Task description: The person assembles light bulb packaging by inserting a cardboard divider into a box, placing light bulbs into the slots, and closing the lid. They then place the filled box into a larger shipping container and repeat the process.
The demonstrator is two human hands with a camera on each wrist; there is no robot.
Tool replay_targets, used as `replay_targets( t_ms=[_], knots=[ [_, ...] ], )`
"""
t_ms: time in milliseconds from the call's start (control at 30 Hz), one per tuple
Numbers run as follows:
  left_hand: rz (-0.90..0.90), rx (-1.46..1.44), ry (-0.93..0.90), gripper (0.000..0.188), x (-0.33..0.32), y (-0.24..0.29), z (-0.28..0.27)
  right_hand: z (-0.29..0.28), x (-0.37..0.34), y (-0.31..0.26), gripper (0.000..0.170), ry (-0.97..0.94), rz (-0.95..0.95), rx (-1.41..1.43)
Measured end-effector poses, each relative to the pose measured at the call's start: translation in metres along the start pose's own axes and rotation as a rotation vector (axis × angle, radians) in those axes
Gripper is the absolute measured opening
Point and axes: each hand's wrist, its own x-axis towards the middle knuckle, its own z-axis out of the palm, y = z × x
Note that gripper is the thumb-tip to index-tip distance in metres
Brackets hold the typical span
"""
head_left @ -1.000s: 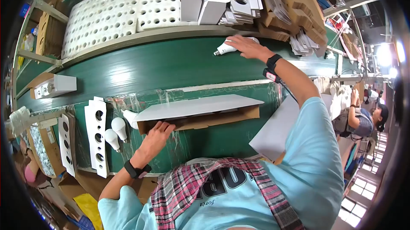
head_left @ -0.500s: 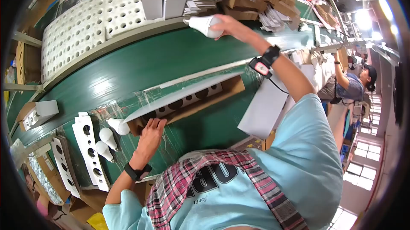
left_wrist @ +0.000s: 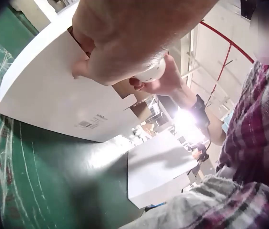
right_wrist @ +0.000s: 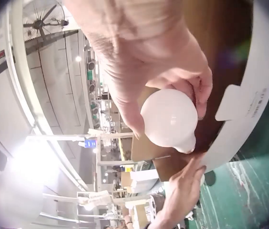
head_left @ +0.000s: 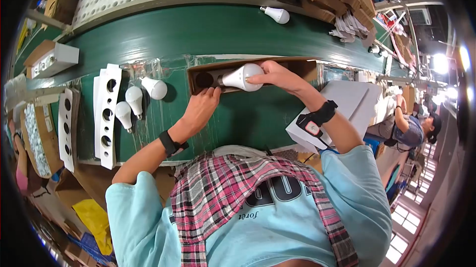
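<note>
The right hand (head_left: 280,77) holds a white bulb (head_left: 243,77) over the open long box (head_left: 303,70), its narrow end pointing left. In the right wrist view, the thumb and fingers of that hand (right_wrist: 148,59) pinch the bulb's round dome (right_wrist: 170,118). The left hand (head_left: 202,111) grips the box's near wall at its left part; in the left wrist view its thumb (left_wrist: 81,69) lies on the white outside wall (left_wrist: 53,95), while the fingers go over the edge and are partly hidden. A holed insert (head_left: 204,79) shows inside the box.
Several bulbs (head_left: 134,99) lie left of the box, beside holed white strips (head_left: 108,118). Another bulb (head_left: 276,15) lies on the green belt (head_left: 148,31) beyond. A filled box (head_left: 62,59) stands far left, white board (head_left: 347,103) at right. Another person (head_left: 409,123) works at far right.
The right hand has brought a bulb from the far side of the belt to above the box. The box has turned so that its opening faces up; the left hand still grips it.
</note>
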Motion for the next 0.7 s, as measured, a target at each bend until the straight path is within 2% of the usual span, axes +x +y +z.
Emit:
replay_targets(
  t_ms=[67, 267, 300, 400, 500, 600, 700],
  knots=[
    [0.009, -0.018, -0.010, 0.035, 0.000, -0.001, 0.002, 0.011, 0.002, -0.007, 0.058, 0.041, -0.002, -0.007],
    [-0.004, -0.063, -0.034, 0.039, -0.001, 0.000, 0.004, 0.021, 0.026, 0.024, 0.060, 0.125, -0.068, -0.035],
    [-0.012, -0.064, -0.039, 0.040, -0.002, 0.002, 0.006, 0.024, 0.031, 0.028, 0.068, 0.160, -0.121, -0.107],
    [-0.012, -0.082, -0.021, 0.040, -0.003, 0.003, 0.010, 0.026, 0.036, 0.029, 0.075, 0.225, -0.047, -0.514],
    [0.006, -0.087, -0.028, 0.037, -0.005, 0.001, 0.005, 0.029, 0.050, 0.039, 0.081, 0.211, 0.052, -0.659],
    [0.022, -0.089, -0.026, 0.034, -0.002, -0.001, 0.004, 0.038, 0.058, 0.038, 0.079, 0.269, -0.057, -0.727],
    [0.035, -0.073, -0.041, 0.034, -0.001, -0.002, 0.001, 0.043, 0.068, 0.037, 0.078, 0.296, -0.067, -0.768]
  ],
)
